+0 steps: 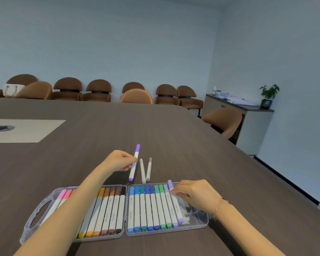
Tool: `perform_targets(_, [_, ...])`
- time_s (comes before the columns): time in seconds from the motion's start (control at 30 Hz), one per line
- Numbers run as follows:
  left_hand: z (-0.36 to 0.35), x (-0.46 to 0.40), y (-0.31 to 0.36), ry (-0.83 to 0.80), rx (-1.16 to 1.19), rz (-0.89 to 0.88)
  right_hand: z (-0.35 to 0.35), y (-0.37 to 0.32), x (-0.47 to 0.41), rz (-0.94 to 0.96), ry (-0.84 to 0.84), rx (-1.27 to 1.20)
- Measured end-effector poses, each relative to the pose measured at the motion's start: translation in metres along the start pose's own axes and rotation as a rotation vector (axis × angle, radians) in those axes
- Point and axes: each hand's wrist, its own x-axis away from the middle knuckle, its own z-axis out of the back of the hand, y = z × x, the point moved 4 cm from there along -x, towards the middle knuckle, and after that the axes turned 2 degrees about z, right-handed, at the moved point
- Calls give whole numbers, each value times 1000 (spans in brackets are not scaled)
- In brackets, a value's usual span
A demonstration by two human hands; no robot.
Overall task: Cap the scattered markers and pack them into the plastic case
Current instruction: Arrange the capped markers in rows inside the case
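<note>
Nearly packed, three markers to go

Left hand (118,160) pinches a purple marker (134,162) above the tabletop (174,130); right hand (194,194) presses a lilac marker (175,201) into the plastic case (201,221) at the near edge. Both trays look almost full; two grey markers (145,170) lie just beyond. Brown chairs (98,90) line the far wall.

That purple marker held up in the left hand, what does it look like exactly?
The purple marker has a white, plastic-looking barrel with a purple cap at each end, so it looks capped. The left hand pinches it near the middle. It is tilted, far end raised, near end low by the table, beyond the case.
</note>
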Motion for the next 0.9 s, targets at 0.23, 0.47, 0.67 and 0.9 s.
perform_targets(0.23, [-21,5,1,-75,63,-1,-3,6,8,-497,69,-560])
perform_targets(0.47, [-32,10,1,-132,79,-7,-4,5,6,-469,-21,-668])
perform_targets(0.67, [-38,14,-4,-229,134,44,-7,2,14,-401,-11,-769])
perform_targets(0.9, [-48,18,-1,-311,165,127,-15,4,16,-389,-31,-669])
